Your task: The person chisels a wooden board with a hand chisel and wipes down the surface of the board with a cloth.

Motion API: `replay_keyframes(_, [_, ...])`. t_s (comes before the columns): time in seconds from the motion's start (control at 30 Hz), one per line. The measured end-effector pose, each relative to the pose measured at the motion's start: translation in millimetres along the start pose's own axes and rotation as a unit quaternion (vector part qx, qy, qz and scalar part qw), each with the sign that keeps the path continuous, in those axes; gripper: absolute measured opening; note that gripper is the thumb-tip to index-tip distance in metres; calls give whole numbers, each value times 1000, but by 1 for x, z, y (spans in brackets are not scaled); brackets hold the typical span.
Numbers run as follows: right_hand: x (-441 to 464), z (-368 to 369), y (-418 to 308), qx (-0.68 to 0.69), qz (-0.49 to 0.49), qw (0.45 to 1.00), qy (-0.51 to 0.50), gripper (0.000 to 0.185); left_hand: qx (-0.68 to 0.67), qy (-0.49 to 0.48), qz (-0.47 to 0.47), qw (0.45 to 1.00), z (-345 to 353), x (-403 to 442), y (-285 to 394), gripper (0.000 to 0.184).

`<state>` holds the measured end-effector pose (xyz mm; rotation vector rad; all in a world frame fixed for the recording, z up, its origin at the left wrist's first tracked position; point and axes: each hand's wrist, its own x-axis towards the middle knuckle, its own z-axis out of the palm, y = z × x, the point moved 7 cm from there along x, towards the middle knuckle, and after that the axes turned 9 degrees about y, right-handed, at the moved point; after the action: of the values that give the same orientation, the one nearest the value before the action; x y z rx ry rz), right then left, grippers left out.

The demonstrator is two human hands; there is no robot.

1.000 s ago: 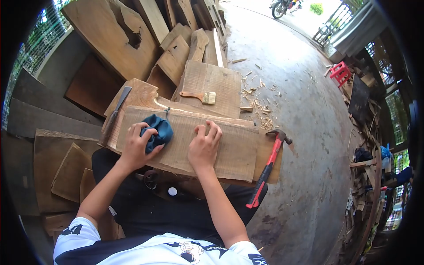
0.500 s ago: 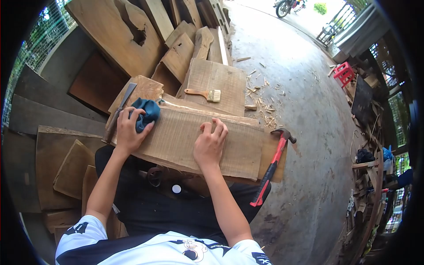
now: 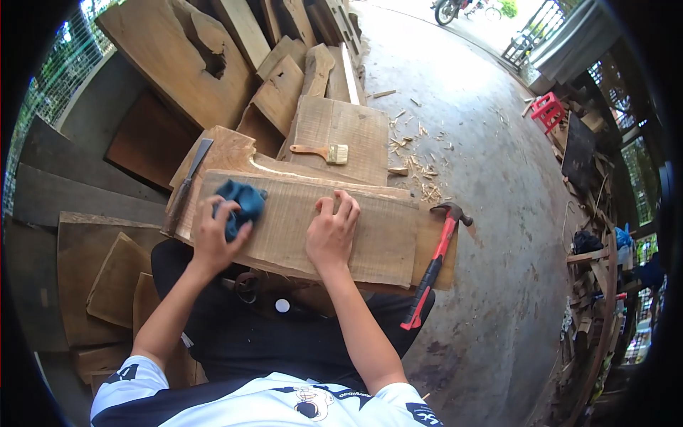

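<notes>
A flat wooden board (image 3: 384, 238) lies across in front of me, over my lap. Toward its left end, my left hand (image 3: 215, 238) is closed on a crumpled blue cloth (image 3: 244, 206), which sits against the board's face; both are slightly blurred. My right hand (image 3: 331, 238) rests on the middle of the board with bent fingers somewhat apart and nothing in them. Past the left hand lies a chisel-like tool (image 3: 191, 178) with a metal blade. A claw hammer (image 3: 434, 263) with a red and black handle lies by the board's right end.
A paintbrush (image 3: 320, 151) lies on another board (image 3: 363, 124) beyond the work. Wooden slabs (image 3: 178, 60) lean at the back left. Wood chips (image 3: 430, 192) litter the concrete floor (image 3: 491, 156). A red stool (image 3: 548, 112) and scrap wood stand at the right.
My left hand has slid the blue cloth a little to the right along the board, off the chisel-like tool's side. My right hand keeps its place on the board. The view has shifted slightly.
</notes>
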<state>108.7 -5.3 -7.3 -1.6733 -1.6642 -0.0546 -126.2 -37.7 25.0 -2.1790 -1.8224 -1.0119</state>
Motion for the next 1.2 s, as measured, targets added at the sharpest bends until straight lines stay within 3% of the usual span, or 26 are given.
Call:
replay_keyframes(0.1, [2,0,-1,2,-1,1000,2,19,-42,-54,74,995,-4,-4,17,40])
replay_keyframes(0.3, [1,0,-1,-2,2,1000,-8,19,21,22,-41,999,11,27,-22,40])
replay_keyframes(0.43, [1,0,0,10,2,1000,5,20,-48,-58,122,990,16,16,28,40])
replay_keyframes(0.47, [1,0,1,8,4,1000,4,20,-72,-72,88,991,20,24,17,39])
replay_keyframes(0.57, [-1,2,-2,10,3,1000,-3,19,-14,25,-20,999,26,51,-12,34])
replay_keyframes(0.63, [0,2,0,7,1,1000,7,19,-12,17,-17,1000,30,47,4,36])
replay_keyframes(0.77, [2,0,-2,9,1,1000,6,19,-88,-66,117,987,32,17,49,41])
replay_keyframes(0.83, [1,0,-1,10,0,1000,5,19,-79,-77,88,990,33,28,32,41])
replay_keyframes(0.97, [3,-1,-1,12,-1,1000,7,19,-3,19,-54,998,34,55,-5,35])
replay_keyframes(1.03, [1,0,-1,12,1,1000,12,19,-49,-22,-44,998,42,45,13,37])
replay_keyframes(1.13, [2,-2,-2,12,2,1000,8,19,-84,-48,107,990,39,12,60,43])
replay_keyframes(1.2, [3,-1,-1,11,2,1000,5,19,-90,-78,128,985,38,13,58,45])
